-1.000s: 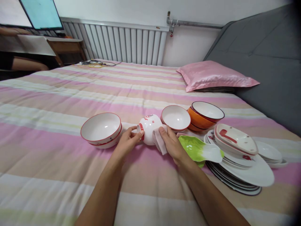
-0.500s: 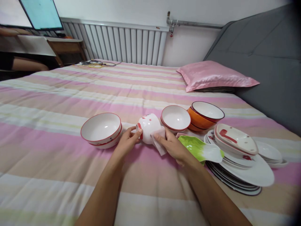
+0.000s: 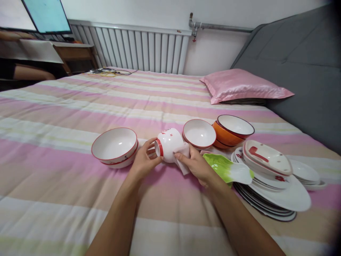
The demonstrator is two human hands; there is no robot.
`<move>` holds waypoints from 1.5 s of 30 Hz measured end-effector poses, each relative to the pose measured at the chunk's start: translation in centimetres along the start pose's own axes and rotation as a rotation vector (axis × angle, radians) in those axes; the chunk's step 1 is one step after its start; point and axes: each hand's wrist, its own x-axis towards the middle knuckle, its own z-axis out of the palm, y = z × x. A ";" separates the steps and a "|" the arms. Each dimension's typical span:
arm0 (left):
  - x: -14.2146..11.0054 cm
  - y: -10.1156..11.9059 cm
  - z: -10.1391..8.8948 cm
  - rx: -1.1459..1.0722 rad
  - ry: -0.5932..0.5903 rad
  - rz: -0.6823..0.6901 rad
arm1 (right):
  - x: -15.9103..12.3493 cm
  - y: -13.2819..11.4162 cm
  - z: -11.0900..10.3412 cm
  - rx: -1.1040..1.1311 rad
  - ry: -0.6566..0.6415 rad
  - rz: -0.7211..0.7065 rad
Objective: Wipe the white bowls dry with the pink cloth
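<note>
A small white bowl (image 3: 170,142) with a red foot ring and red print is tipped on its side between my hands, its foot toward the left. My left hand (image 3: 146,158) grips it by the foot ring, fingers behind and thumb in front. A pale pink cloth (image 3: 183,165) is pinched in my right hand (image 3: 194,163) and pressed against the bowl's rim side. Left of my hands stand stacked red-rimmed bowls (image 3: 115,145). Smaller red-rimmed bowls (image 3: 199,134) sit just beyond my right hand, and a green-and-white leaf-shaped dish (image 3: 226,169) lies beside my right wrist.
Orange bowls (image 3: 226,133) are stacked at the right. Nearer are piled white plates (image 3: 295,195), a patterned dish (image 3: 268,156) on top, and small white dishes (image 3: 305,172). A pink pillow (image 3: 245,85) lies by the grey headboard (image 3: 298,64). A person's leg (image 3: 33,72) shows at far left.
The small bowl has turned slightly, so its foot ring faces me more. My left hand's fingers have shifted on the foot, spreading more. The other dishes have not moved.
</note>
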 end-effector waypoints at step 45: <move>-0.2 0.3 -0.4 -0.059 -0.039 -0.218 | -0.1 0.1 0.4 0.028 0.069 0.004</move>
